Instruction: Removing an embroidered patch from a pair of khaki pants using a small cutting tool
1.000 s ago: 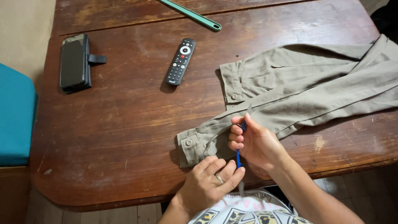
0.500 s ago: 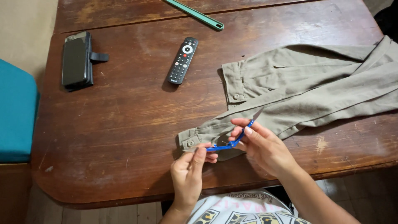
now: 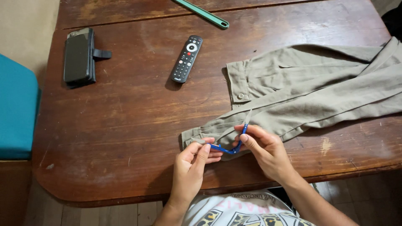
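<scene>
Both hands have shifted since a second ago: then the right hand held a blue strip upright beside the sleeve with the left hand tucked just below it, and now the two hands are drawn apart with the strip stretched between them.

The left hand (image 3: pixel 190 165) pinches one end of the thin blue strip (image 3: pixel 228 147) between thumb and fingertips. The right hand (image 3: pixel 264 148) pinches the other end, which bends up against the cuff of a khaki shirt (image 3: pixel 310 94). The strip sags in a shallow curve just below the sleeve cuff, touching the cloth. What the strip is made of I cannot tell; it looks like a flexible band or tape.

By the look of it, the person is at the stage of laying the strip along the cuff. The next move would seem to call for pulling it flat and keeping both ends steady against the soft fabric.

The shirt lies folded across the right half of a worn, dark wooden counter (image 3: pixel 125 125), sleeves pointing left. Well apart from it are a black remote control (image 3: pixel 186 58), a black phone in a case (image 3: pixel 78 56), and a green stick (image 3: pixel 203 13) at the far edge. A teal cushion (image 3: pixel 16 109) sits at the left, with wooden floorboards below.
</scene>
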